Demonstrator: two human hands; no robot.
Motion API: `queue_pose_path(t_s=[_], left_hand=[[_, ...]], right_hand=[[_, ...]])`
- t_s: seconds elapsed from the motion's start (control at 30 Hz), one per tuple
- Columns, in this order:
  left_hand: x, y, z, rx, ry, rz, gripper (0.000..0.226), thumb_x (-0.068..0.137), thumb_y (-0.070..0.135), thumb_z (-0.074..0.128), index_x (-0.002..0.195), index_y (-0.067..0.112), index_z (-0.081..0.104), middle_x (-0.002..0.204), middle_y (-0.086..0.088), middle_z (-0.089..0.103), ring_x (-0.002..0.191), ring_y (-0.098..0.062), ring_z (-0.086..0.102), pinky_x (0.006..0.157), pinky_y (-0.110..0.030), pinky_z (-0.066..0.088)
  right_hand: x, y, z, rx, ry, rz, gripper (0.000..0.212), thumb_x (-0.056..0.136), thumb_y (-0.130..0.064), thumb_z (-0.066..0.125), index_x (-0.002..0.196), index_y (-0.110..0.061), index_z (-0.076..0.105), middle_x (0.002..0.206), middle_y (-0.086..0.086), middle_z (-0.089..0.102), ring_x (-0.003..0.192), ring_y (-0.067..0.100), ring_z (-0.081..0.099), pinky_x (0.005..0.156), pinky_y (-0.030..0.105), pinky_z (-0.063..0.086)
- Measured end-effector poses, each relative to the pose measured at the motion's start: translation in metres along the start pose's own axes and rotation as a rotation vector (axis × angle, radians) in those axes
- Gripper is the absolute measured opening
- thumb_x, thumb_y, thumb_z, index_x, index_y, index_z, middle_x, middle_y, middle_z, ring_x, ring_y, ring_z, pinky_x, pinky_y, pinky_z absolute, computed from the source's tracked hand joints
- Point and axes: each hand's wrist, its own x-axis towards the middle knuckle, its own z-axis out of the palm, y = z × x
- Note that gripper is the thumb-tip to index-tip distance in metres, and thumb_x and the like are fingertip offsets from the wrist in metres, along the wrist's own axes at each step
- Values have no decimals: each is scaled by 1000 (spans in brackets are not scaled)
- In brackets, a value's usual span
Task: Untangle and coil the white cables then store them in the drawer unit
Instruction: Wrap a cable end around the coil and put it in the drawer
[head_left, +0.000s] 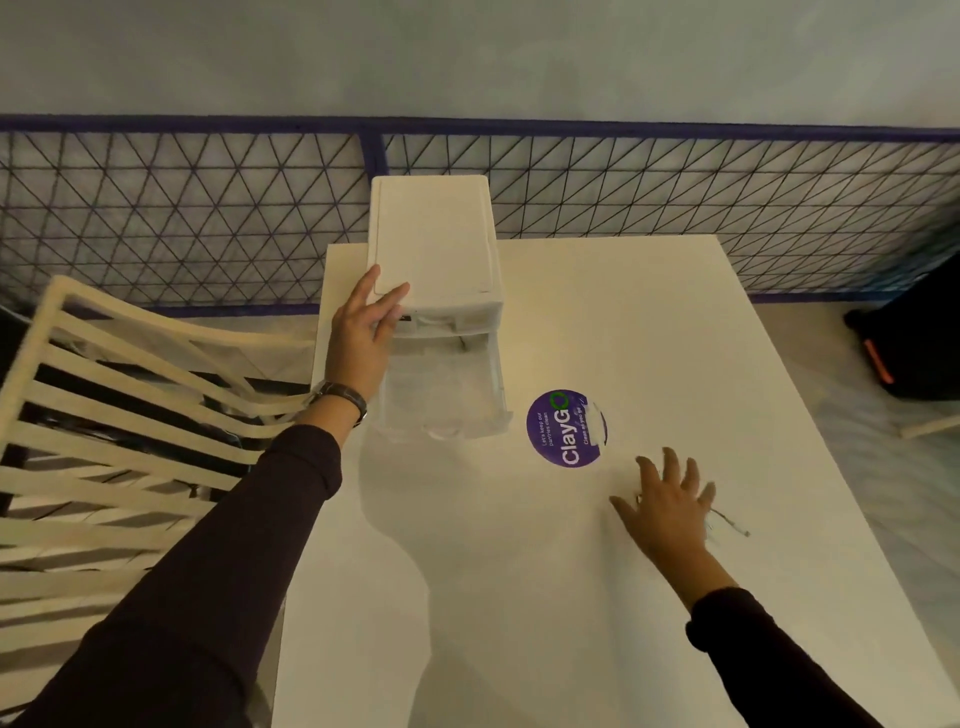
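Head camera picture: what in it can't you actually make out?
- White cables: head view; white on the white table, only a faint streak beside the right hand, which may cover the rest.
- Open drawer: head view; translucent and blurred, contents unclear.
- Sticker small print: head view; too small to read.
- Dark object: head view; cut off by the right edge.

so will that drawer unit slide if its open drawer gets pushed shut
Probably light: the drawer unit looks like thin plastic, so it may slide on the smooth table. The left hand on top should steady it.
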Motion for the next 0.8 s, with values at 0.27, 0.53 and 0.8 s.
queue_pose_path(t_s=[0.27, 0.53, 0.8], left_hand=[[1, -2, 0, -20, -11, -16, 31, 96, 13, 48, 125, 13, 57, 150, -7, 32, 130, -3, 30, 101, -2, 26], [1, -3, -1, -36, -8, -10, 31, 95, 13, 49, 125, 12, 57, 149, -8, 33, 131, -6, 29, 101, -2, 26], [2, -4, -1, -28, 2, -18, 30, 94, 14, 50, 123, 16, 60, 148, -7, 35, 129, -5, 29, 99, -5, 25]], right_hand=[[-5, 19, 25, 173, -120, 183, 65, 90, -33, 42, 146, -34, 9, 142, 9, 34, 115, 39, 41, 92, 51, 38], [-14, -2, -7, 566, 0, 210, 89, 77, -22, 65, 147, -15, 12, 126, 12, 55, 116, 37, 43, 95, 46, 35], [-15, -111, -108, 737, 227, -278, 49, 70, -25, 71, 117, -25, 55, 103, -11, 60, 102, 20, 50, 85, 39, 47]])
